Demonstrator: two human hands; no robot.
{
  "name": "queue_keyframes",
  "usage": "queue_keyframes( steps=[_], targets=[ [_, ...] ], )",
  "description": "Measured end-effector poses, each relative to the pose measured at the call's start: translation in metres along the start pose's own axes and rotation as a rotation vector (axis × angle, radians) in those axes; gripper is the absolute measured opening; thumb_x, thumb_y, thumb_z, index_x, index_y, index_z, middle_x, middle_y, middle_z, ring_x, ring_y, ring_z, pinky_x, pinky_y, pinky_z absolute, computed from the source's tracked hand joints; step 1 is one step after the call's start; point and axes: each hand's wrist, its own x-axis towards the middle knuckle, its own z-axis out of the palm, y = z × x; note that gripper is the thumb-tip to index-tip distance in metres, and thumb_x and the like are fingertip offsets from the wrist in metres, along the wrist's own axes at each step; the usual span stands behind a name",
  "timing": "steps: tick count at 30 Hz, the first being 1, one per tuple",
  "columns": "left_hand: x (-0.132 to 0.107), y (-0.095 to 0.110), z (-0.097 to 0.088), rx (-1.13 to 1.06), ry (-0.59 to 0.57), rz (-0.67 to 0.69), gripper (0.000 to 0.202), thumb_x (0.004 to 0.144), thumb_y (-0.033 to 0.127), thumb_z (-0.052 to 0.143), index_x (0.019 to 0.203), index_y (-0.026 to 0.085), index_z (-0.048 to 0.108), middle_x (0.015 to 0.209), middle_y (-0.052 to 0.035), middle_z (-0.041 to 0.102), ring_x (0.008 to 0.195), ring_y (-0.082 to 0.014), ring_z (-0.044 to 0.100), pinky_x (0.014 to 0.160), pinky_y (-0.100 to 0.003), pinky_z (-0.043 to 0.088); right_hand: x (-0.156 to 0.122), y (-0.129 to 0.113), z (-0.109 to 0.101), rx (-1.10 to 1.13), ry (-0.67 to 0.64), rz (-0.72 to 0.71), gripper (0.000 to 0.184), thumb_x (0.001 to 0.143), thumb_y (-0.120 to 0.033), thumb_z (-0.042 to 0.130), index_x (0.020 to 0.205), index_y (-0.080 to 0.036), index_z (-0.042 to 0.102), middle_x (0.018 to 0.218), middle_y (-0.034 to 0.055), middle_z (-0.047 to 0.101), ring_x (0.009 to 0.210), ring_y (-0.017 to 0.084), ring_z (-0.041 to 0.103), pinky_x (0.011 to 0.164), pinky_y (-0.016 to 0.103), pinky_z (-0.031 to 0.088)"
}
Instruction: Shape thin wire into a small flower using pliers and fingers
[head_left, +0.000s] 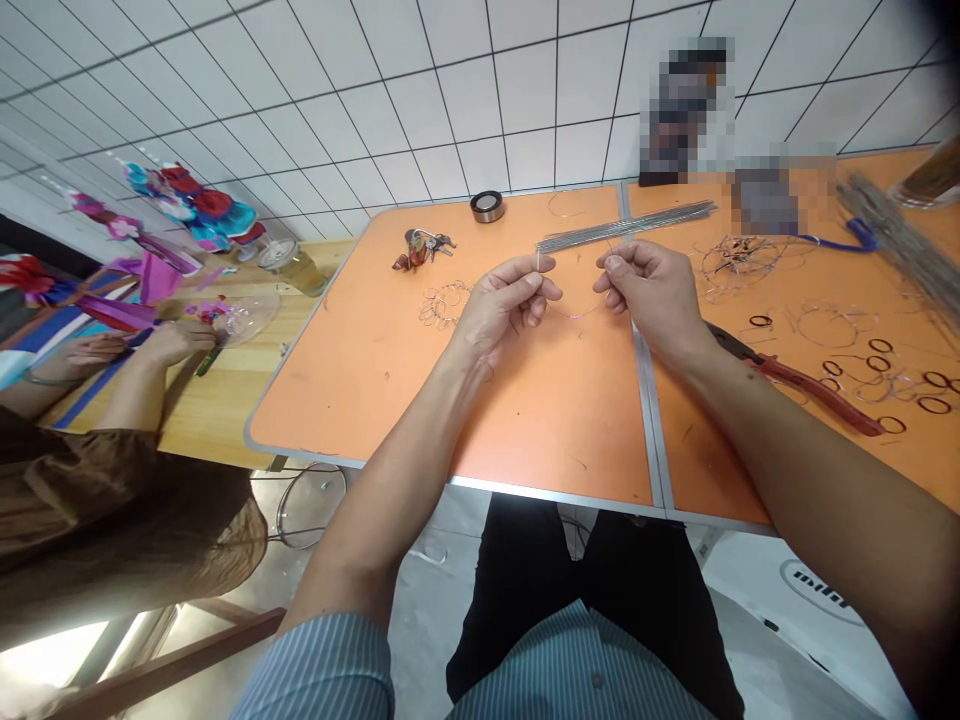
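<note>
left hand (499,305): angling inward, fingertips pinching wire (576,317)
right hand (658,300): facing it, pinching too
wire: sagging between, glinting pinkish

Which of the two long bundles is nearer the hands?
The shiny silver bundle, just beyond the right hand; the duller, thicker bundle lies well over to the right.

Blue shirt (540,675) — pale stripes, a short sleeve (326,665), a round button (597,680) — and black trousers (510,590)

There are two wearer's hands (495,303) (656,290) and one pair of pliers (817,388).
</note>
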Motion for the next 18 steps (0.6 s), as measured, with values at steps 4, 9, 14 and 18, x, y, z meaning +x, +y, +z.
queue_keyframes(
  steps=[4,9,14,18],
  targets=[
    [0.0012,-0.0003,0.0001,-0.041,-0.003,0.0,0.007,0.104,0.022,0.082,0.111,0.021,0.085,0.087,-0.0025,0.083,0.058,-0.0064,0.061,0.059,-0.019,0.052,-0.0001,0.0004,0.0002,-0.022,-0.006,-0.016,0.018,0.108,-0.029,0.087,0.091,-0.025,0.08,0.081,0.0023,0.079,0.061,0.014,0.064,0.056,0.027,0.055],
    [0.0022,0.0011,0.0012,-0.059,0.029,-0.03,0.007,0.106,0.018,0.077,0.107,0.021,0.083,0.085,-0.0012,0.081,0.057,-0.0056,0.06,0.057,-0.018,0.049,0.0002,0.0021,0.0002,-0.02,-0.004,-0.007,0.019,0.107,-0.033,0.087,0.091,-0.026,0.08,0.08,0.0024,0.079,0.06,0.015,0.064,0.056,0.028,0.057],
    [0.0032,0.0033,0.0026,-0.077,0.078,-0.06,0.011,0.109,0.016,0.071,0.104,0.019,0.08,0.082,-0.0003,0.079,0.056,-0.0052,0.059,0.055,-0.018,0.046,-0.0007,0.0032,0.0011,-0.007,-0.023,0.001,0.019,0.107,-0.032,0.086,0.09,-0.027,0.08,0.081,0.0025,0.079,0.06,0.015,0.065,0.056,0.028,0.058],
    [0.0043,0.003,0.0022,-0.045,0.114,-0.054,0.005,0.107,0.021,0.077,0.102,0.02,0.079,0.083,-0.0002,0.08,0.056,-0.0056,0.058,0.055,-0.019,0.045,-0.0016,0.0018,0.0014,-0.008,-0.027,0.0,0.02,0.106,-0.036,0.088,0.091,-0.027,0.08,0.081,0.0025,0.08,0.06,0.015,0.066,0.055,0.028,0.058]
  ],
)
